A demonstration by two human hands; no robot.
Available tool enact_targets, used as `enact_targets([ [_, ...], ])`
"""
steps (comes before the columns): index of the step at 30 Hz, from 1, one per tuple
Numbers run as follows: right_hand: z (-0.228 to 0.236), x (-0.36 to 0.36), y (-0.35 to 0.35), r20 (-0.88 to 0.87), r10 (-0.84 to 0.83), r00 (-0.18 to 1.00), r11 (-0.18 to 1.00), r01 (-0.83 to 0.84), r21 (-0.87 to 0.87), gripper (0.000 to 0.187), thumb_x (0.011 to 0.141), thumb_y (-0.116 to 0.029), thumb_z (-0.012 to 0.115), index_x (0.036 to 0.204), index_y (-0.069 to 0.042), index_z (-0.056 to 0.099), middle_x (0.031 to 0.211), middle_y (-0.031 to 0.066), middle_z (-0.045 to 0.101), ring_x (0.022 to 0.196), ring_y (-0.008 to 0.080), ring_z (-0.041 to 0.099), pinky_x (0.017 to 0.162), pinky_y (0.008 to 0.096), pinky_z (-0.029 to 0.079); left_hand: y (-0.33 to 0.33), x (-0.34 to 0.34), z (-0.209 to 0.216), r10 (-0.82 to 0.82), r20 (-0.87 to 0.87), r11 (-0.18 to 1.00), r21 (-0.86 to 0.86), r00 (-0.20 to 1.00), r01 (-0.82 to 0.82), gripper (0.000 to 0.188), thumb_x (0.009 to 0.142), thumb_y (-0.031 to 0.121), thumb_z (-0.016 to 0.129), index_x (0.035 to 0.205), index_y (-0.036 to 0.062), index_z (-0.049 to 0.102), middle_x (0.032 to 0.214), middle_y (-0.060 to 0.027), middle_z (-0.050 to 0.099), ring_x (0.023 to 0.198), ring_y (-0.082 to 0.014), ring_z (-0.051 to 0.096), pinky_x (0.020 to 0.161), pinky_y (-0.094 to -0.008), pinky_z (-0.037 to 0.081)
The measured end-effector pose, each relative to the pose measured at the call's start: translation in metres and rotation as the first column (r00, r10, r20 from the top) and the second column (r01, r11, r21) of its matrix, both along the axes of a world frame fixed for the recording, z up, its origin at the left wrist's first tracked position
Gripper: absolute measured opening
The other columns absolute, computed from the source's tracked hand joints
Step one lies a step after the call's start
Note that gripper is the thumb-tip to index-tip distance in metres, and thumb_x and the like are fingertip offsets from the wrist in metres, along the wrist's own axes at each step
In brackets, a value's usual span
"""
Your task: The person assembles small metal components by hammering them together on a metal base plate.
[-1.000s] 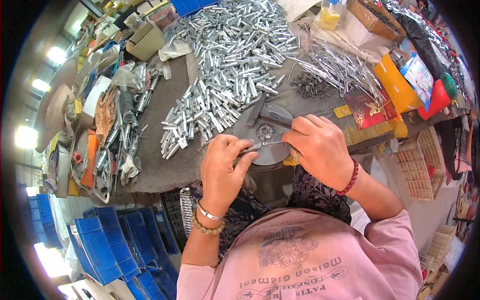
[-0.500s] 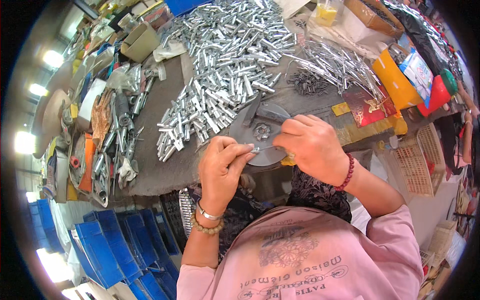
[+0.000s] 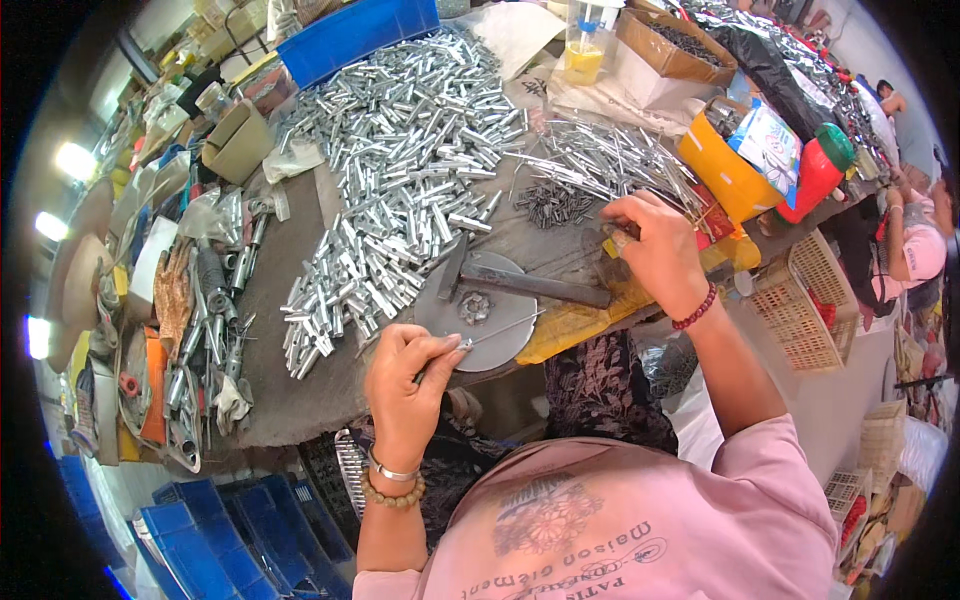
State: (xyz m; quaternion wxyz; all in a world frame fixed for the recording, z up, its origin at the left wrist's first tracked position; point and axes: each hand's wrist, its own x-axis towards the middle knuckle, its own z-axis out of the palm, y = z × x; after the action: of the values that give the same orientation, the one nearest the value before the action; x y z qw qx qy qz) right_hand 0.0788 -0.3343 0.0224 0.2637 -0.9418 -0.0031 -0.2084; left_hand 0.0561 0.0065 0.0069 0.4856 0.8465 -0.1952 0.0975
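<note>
My left hand [image 3: 408, 377] pinches a thin metal rod [image 3: 508, 327] near one end, where a small silvery bit shows at the fingertips. The rod's other end reaches over a round grey plate [image 3: 432, 315]. On that plate sit a flower-shaped metal piece [image 3: 473, 307] and the head of a hammer [image 3: 545, 285], its dark handle stretching right. My right hand [image 3: 662, 250] is raised off the plate, its fingers curved and apart, close to a pile of short dark pins [image 3: 553, 204]. Beyond it lies a heap of long thin rods [image 3: 610, 155].
A large heap of silvery metal tubes [image 3: 400, 160] covers the bench's middle, backed by a blue bin [image 3: 355, 40]. Tools and a glove [image 3: 175, 290] crowd the left. At right are a yellow box [image 3: 725, 165], a red bottle [image 3: 815, 180], and a plastic crate [image 3: 800, 300]; another person sits beyond.
My right hand has let go of the rod and moved away to the right, toward the dark pins. The left hand still holds the rod. The view has shifted, uncovering the hammer handle.
</note>
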Motion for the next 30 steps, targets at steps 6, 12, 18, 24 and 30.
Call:
enact_targets([
  [6,-0.005,0.021,0.005,-0.066,-0.016,0.998,0.991,0.007,-0.135,0.020,0.088,-0.005,0.070,0.107,-0.010,0.074,0.109,0.0121,0.071,0.103,0.0369,0.071,0.087,0.0486,0.057,0.000,0.001,-0.002,0.006,0.069,1.000,-0.008,0.998,-0.006,0.014,0.085,0.004,0.087,0.098,0.0046,0.081,0.092,-0.0069,0.065,0.078,-0.0217,0.063,0.068,-0.0329,0.049],
  [12,-0.010,0.027,0.002,-0.129,-0.019,0.991,0.973,-0.012,-0.232,0.018,0.090,-0.003,0.065,0.107,-0.009,0.068,0.112,0.0134,0.071,0.108,0.0395,0.069,0.090,0.0497,0.055,0.000,-0.003,0.000,0.021,0.052,1.000,-0.010,0.998,-0.020,0.013,0.085,0.007,0.086,0.097,0.0059,0.081,0.091,-0.0065,0.065,0.078,-0.0222,0.064,0.068,-0.0337,0.049],
  [18,0.027,0.006,0.056,0.020,0.290,0.957,0.955,-0.291,0.052,0.028,0.085,0.005,0.070,0.109,-0.008,0.067,0.109,0.0121,0.071,0.104,0.0378,0.070,0.091,0.0463,0.056,0.002,-0.003,0.001,0.004,0.127,0.996,0.089,0.992,-0.015,0.016,0.086,0.004,0.085,0.101,0.0051,0.081,0.092,-0.0066,0.064,0.081,-0.0208,0.063,0.071,-0.0321,0.049],
  [24,0.027,-0.003,0.126,0.139,0.597,0.790,0.802,-0.591,-0.088,0.045,0.082,0.006,0.070,0.124,-0.011,0.065,0.109,0.0134,0.073,0.100,0.0372,0.072,0.086,0.0469,0.058,-0.001,-0.001,-0.001,0.022,0.143,0.993,0.113,0.989,-0.039,0.016,0.086,0.006,0.085,0.101,0.0072,0.080,0.092,-0.0054,0.064,0.080,-0.0219,0.063,0.069,-0.0335,0.050],
  [30,0.020,-0.010,0.129,0.054,0.629,0.775,0.728,-0.612,0.309,0.057,0.081,0.009,0.069,0.134,-0.012,0.062,0.095,0.0110,0.074,0.092,0.0348,0.073,0.078,0.0454,0.057,0.001,-0.002,-0.002,0.042,0.189,0.987,0.141,0.981,-0.070,0.015,0.084,0.006,0.086,0.098,0.0069,0.079,0.091,-0.0065,0.066,0.079,-0.0246,0.066,0.068,-0.0354,0.052],
])
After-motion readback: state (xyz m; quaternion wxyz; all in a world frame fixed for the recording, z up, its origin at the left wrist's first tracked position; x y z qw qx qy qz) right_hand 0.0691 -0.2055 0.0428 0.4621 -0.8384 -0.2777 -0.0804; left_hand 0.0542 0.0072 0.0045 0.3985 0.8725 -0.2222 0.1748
